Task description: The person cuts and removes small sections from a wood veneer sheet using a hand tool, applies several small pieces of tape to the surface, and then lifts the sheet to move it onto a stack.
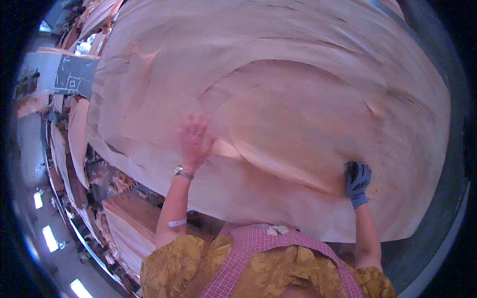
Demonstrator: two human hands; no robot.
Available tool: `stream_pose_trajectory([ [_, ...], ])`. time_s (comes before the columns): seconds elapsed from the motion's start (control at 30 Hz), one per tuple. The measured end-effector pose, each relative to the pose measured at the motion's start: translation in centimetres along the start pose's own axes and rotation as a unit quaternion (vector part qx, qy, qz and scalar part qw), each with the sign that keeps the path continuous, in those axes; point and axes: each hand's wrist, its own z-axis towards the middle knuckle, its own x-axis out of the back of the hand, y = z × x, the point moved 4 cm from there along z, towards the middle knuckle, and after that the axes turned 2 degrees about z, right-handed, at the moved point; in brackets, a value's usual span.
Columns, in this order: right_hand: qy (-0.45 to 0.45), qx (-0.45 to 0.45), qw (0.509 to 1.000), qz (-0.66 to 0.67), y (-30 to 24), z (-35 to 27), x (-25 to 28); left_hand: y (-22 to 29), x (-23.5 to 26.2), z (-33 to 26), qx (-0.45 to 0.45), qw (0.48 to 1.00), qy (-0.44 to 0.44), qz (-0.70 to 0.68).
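Observation:
A large pale sheet (298, 114), apparently wood veneer, spreads in front of me with wavy creases and a curved raised fold across its middle. My left hand (196, 139) is bare, its fingers spread over the sheet left of the fold. A metal watch (183, 172) circles that wrist. Toward the right, my right hand (358, 181) wears a blue-grey glove with dark patches. Its fingers are curled closed against the sheet, near the right end of the fold; what they grip, if anything, is hidden.
Stacked veneer pieces (130, 226) and loose scraps (119, 183) lie at the left. A dark green panel with white marks (74, 75) stands at the far left. Along the right runs a dark curved surface (447, 164).

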Motion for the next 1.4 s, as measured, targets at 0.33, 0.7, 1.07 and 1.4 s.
stream_pose_trajectory([
  [0.33,0.025,-0.006,1.000,-0.010,0.6,-0.8,-0.8,1.6,1.1,-3.3,-0.139,0.985,-0.008,-0.105],
  [0.7,0.042,0.020,0.999,0.000,-0.3,-0.2,-0.7,0.3,4.0,-9.3,-0.137,0.987,-0.029,-0.078],
  [1.07,-0.001,0.007,1.000,-0.019,-0.6,0.6,-1.9,12.2,0.8,1.3,-0.028,0.989,0.078,-0.126],
  [1.4,-0.025,-0.236,0.819,0.522,9.6,4.7,7.7,11.0,-4.2,8.3,0.054,0.970,-0.204,-0.123],
])
